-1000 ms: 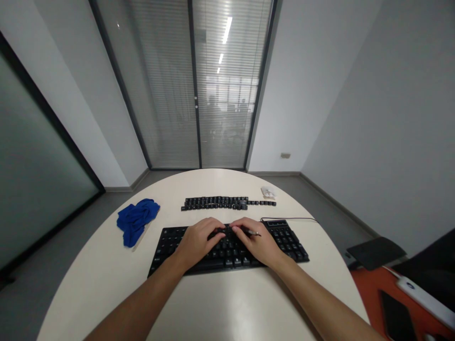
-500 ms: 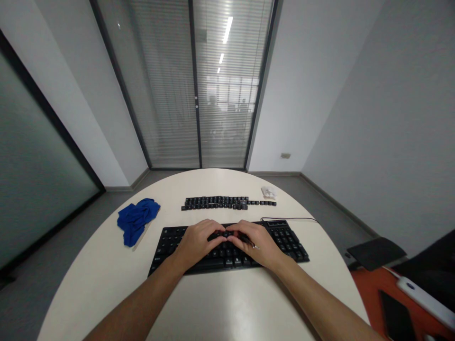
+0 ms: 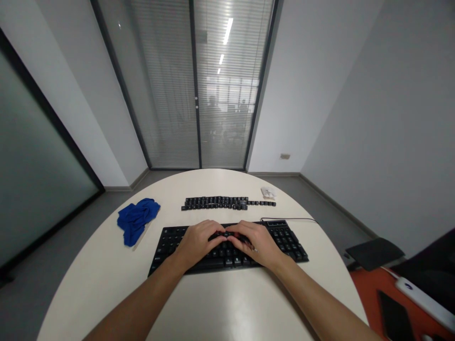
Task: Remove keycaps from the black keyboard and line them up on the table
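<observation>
A black keyboard (image 3: 227, 263) lies on the table under both of my hands. My left hand (image 3: 199, 240) is bent over its middle, thumb and fingers drawn together around a small dark spot that I cannot make out. Facing it, my right hand (image 3: 256, 240) is closed, its fingertips almost meeting the left ones. A slim dark tool (image 3: 253, 247) with a shiny end pokes out from under the right palm. Beyond the keyboard, loose black keycaps (image 3: 213, 203) are laid out in rows, with a thin line of them trailing to the right.
At the left on the round table (image 3: 106, 284) is a crumpled blue cloth (image 3: 138, 219). A small clear bag (image 3: 268, 192) with pale contents sits at the back right. The keyboard's cable (image 3: 295, 218) runs right. A white power strip (image 3: 423, 298) and a dark phone-like slab (image 3: 396, 315) are lower right.
Both hands stay in almost the same place over the keyboard, with only slight finger movement. The keycaps, cloth and bag have not moved.
</observation>
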The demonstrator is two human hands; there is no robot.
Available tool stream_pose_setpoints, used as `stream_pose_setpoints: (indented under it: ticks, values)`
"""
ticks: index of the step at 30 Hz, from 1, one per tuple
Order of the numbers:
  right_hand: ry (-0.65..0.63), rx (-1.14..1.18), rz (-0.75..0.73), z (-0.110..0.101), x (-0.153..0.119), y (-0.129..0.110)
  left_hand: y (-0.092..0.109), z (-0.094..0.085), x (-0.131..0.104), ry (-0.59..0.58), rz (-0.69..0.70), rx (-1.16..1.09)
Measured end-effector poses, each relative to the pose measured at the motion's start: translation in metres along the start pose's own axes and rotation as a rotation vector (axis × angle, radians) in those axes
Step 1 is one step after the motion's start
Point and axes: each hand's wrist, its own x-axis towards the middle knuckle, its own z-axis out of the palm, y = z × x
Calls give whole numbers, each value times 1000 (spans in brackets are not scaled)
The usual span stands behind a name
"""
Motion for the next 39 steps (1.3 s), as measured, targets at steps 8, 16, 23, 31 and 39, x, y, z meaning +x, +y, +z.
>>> stream_pose_setpoints:
  ticks: [8, 16, 23, 31, 39]
  values:
    - [37, -56, 51, -13, 1, 14, 2, 1, -2, -83, -94, 16]
    - [138, -359, 273, -38, -2, 67, 2, 0, -2, -135, -107, 0]
    - [4, -490, 443, -40, 9, 93, 2, 0, -2, -133, -101, 7]
    - [-101, -545, 512, -36, 27, 93, 4, -1, -1, -151, -105, 27]
    - [-113, -569, 549, -30, 35, 90, 5, -2, 0, -156, -119, 42]
